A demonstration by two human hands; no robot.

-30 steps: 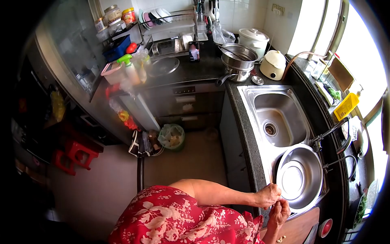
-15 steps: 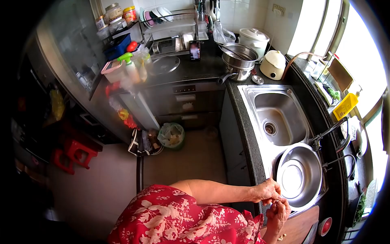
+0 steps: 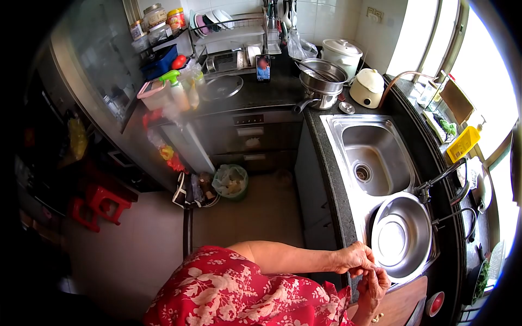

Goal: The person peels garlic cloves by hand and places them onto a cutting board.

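Note:
My left hand (image 3: 354, 258) reaches over the counter edge, its fingers pinched together. Against it, my right hand (image 3: 374, 285) is closed too, the fingertips of both meeting at the near rim of a steel basin (image 3: 422, 239). Whatever lies between the fingertips is too small to make out. Below my hands is a wooden cutting board (image 3: 401, 296), with a few small pale pieces (image 3: 378, 317) that look like garlic cloves. A dark flat blade (image 3: 417, 312), perhaps a knife, rests at the board's right edge, beside a small red-rimmed bowl (image 3: 434, 305).
A steel sink (image 3: 375, 155) lies beyond the basin, with a black faucet (image 3: 435, 182) at its right. A pot with a steamer (image 3: 322, 81), a cream electric pot (image 3: 367, 88) and a phone (image 3: 262, 68) stand farther back. A lined bin (image 3: 230, 182) is on the floor.
My fingers have shifted slightly, with my right fingertips a little more upright. Both hands stay together by the basin's rim. The picture on the phone has changed.

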